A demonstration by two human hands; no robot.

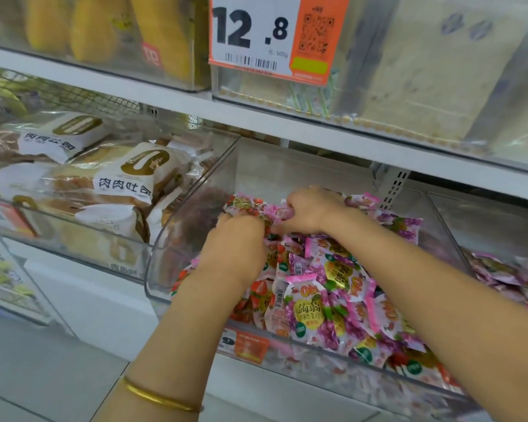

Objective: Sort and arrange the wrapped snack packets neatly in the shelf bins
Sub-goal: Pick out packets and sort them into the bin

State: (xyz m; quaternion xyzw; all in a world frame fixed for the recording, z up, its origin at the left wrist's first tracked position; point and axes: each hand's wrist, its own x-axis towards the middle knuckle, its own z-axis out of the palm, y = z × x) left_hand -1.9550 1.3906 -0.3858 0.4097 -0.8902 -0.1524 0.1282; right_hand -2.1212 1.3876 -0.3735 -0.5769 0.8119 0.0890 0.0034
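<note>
A clear plastic bin (192, 196) in the middle of the shelf holds a heap of pink and purple wrapped snack packets (323, 303). Both my hands are deep inside it, at the back of the heap. My left hand (238, 242) has its fingers curled down into the packets and grips some of them. My right hand (311, 211) is just behind it, fingers curled round a bunch of pink packets (250, 205) lifted slightly off the pile. The fingertips of both hands are hidden among the wrappers.
The bin to the left holds wrapped bread loaves (128, 175). Another bin at the right (500, 269) has more pink packets. The shelf above (287, 117) carries clear bins and a price tag reading 12.8 (269, 35), leaving low headroom.
</note>
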